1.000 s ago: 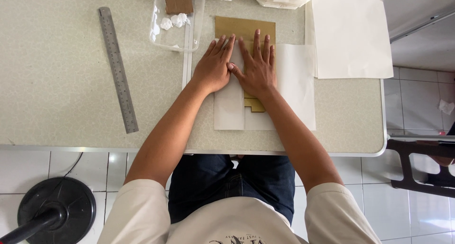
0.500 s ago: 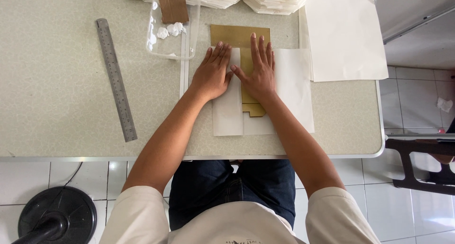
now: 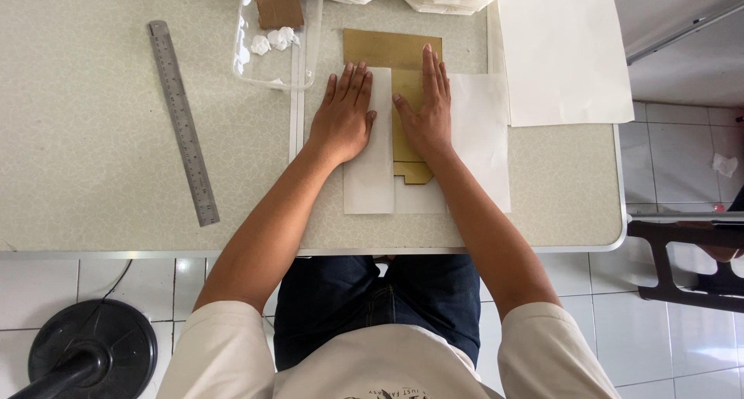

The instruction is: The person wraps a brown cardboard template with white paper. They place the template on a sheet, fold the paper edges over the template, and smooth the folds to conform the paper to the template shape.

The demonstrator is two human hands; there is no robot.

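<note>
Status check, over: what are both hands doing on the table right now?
Left hand flat on folded white paper flap. Right hand flat on gold card. Metal ruler apart, off to the left.

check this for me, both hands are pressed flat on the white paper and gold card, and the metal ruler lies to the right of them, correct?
Not quite. The head view shows the metal ruler lying to the left of the hands, not the right. The rest holds: the left hand and right hand press flat on the white paper and gold card.
</note>
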